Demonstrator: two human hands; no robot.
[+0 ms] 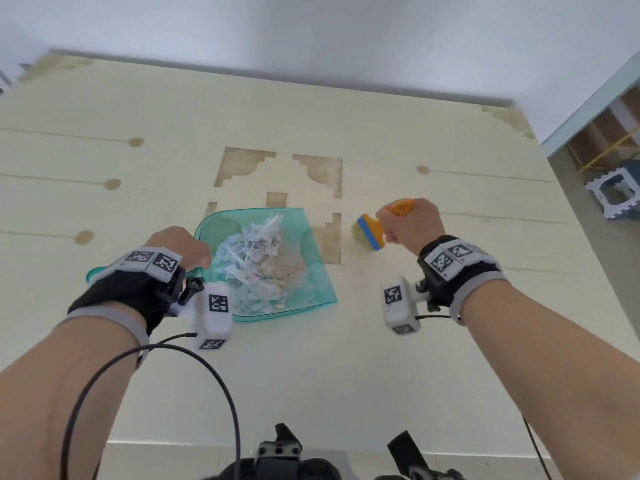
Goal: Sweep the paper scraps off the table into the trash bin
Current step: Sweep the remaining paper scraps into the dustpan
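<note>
A clear green dustpan (pixel 311 244) lies on the cream table (pixel 346 375) near its middle. A heap of torn white and pale blue paper scraps (pixel 258 258) fills the pan. My left hand (pixel 180 249) grips the dustpan's handle at its left side, and the handle's end pokes out behind my wrist. My right hand (pixel 412 225) holds a small brush (pixel 372 230) with an orange handle, a blue band and yellow bristles, just right of the pan and close above the tabletop. No trash bin is in view.
The tabletop carries brown inlay shapes behind the pan and thin lines with round dots at both sides. A grey and white step stool (pixel 614 195) stands on the floor at the right, beside shelving. Tracker boxes and a black cable hang from my wrists.
</note>
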